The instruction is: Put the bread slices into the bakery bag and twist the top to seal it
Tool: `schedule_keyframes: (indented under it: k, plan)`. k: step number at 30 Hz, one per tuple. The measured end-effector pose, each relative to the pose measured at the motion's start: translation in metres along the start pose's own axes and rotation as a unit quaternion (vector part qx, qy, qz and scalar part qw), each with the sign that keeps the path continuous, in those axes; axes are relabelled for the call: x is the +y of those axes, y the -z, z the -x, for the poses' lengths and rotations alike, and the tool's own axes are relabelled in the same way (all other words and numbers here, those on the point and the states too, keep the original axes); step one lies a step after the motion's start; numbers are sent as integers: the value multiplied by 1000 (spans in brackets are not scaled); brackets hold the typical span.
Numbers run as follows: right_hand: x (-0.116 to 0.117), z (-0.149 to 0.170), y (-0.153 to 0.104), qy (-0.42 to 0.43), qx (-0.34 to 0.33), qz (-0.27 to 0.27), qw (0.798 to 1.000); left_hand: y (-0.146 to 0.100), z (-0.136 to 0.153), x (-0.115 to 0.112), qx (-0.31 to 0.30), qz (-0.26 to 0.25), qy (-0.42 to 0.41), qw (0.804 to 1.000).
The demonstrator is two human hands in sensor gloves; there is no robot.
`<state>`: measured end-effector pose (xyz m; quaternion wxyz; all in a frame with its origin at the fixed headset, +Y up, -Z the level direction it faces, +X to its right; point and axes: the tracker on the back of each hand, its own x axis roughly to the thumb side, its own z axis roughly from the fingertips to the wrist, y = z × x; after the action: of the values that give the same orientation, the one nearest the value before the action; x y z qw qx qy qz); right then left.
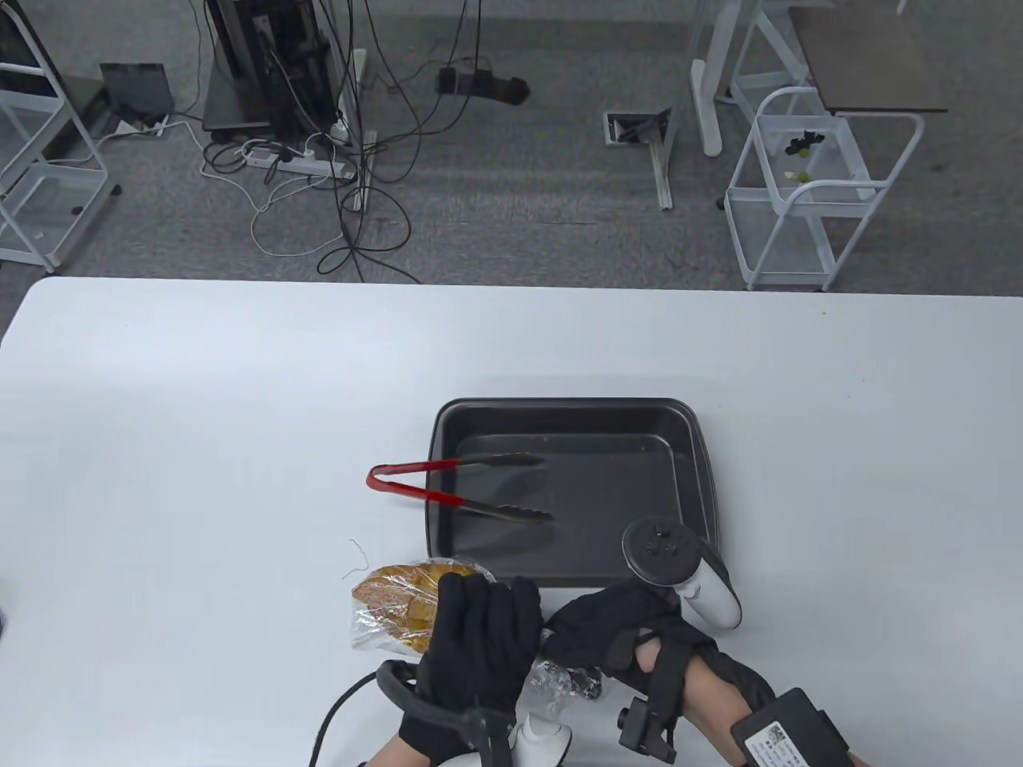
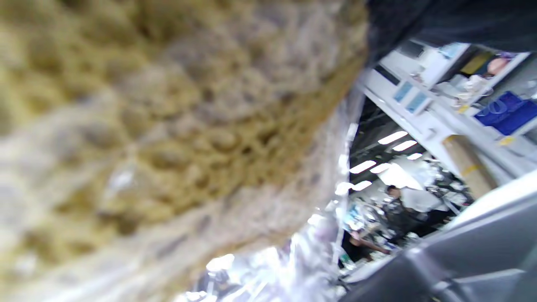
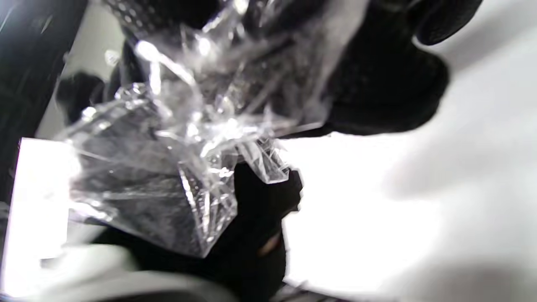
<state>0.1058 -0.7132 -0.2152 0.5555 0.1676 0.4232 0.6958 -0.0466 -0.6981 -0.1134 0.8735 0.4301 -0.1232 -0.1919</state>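
Though slices blur uncountably, one bag [image 1: 392, 603] (clear), two hands: left hand [image 1: 479, 639], right hand [image 1: 603, 635].

White table [image 1: 240, 383] in foreground; grey carpet floor [image 1: 519, 184] beyond, w/ tangled cables [image 1: 336, 200] and a power strip [image 1: 300, 162]. White wire carts at left [image 1: 40, 184] and right [image 1: 807, 192]; floor socket box [image 1: 634, 128] near a white desk leg [image 1: 707, 88]. Left wrist view: ceiling strip lights [image 2: 392, 137], shelving [image 2: 453, 105].

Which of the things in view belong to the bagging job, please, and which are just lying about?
Job: bread slices, bakery bag, left hand and right hand gripping it.
Lying about: tongs, baking tray, loose thread.
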Motion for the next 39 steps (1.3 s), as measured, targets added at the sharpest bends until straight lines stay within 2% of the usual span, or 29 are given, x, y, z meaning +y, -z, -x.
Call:
schedule_keyframes:
  k: [3, 6, 7, 10, 12, 15, 16, 18, 19, 20, 21, 22, 23, 24, 25, 26, 27, 28, 29, 30, 31, 33, 34, 39]
  plan:
    - [3, 19, 8, 88, -7, -69, 994, 0, 1, 0, -13, 8, -31, 999]
    - [2, 30, 9, 83, 1, -90, 992, 0, -2, -7, -58, 43, -71, 995]
    - [1, 32, 8, 56, 14, -78, 995, 1, -3, -11, -86, 79, -87, 989]
    - [-1, 22, -2, -48, 17, -50, 997, 10, 1, -21, -94, 146, -140, 975]
    - [-2, 6, -13, -121, -8, -7, 993, 18, 12, -28, -69, 191, -185, 962]
    - [-5, -24, -34, -234, -66, 15, 970, 35, 37, -50, -37, 294, -313, 902]
    - [-7, -32, -39, -263, -86, 32, 960, 40, 42, -59, -47, 331, -363, 870]
    - [-9, -49, -52, -312, -139, 54, 938, 42, 58, -81, 0, 389, -471, 792]
    - [-8, -57, -58, -339, -158, 65, 925, 43, 62, -93, -5, 415, -529, 740]
    - [-7, -61, -62, -372, -169, 76, 910, 43, 65, -102, -4, 437, -564, 701]
    - [-4, -66, -67, -430, -189, 90, 878, 41, 66, -114, -14, 464, -621, 632]
    - [0, -69, -69, -476, -203, 112, 848, 40, 65, -121, -33, 476, -662, 578]
    - [7, -71, -72, -551, -229, 142, 790, 37, 62, -130, -42, 483, -715, 504]
    - [15, -72, -74, -626, -248, 171, 719, 33, 58, -135, -40, 495, -750, 436]
    - [22, -71, -75, -673, -257, 197, 665, 31, 54, -138, -47, 503, -768, 394]
    - [31, -69, -75, -742, -274, 220, 571, 28, 48, -140, -65, 507, -789, 341]
    - [36, -68, -74, -771, -282, 223, 525, 27, 45, -141, -73, 510, -795, 320]
    - [45, -63, -72, -818, -291, 234, 437, 25, 40, -141, -77, 515, -800, 299]
    - [50, -60, -70, -837, -301, 236, 391, 24, 36, -141, -81, 516, -803, 289]
    - [56, -56, -68, -857, -325, 234, 324, 22, 31, -141, -87, 515, -807, 276]
    - [62, -51, -65, -867, -349, 232, 269, 21, 26, -140, -94, 519, -811, 254]
    - [71, -46, -57, -889, -363, 198, 199, 19, 17, -136, -103, 518, -818, 229]
    - [73, -45, -54, -891, -369, 195, 181, 18, 13, -133, -113, 524, -815, 221]
    - [76, -50, -42, -877, -394, 190, 199, 21, -3, -120, -145, 513, -825, 190]
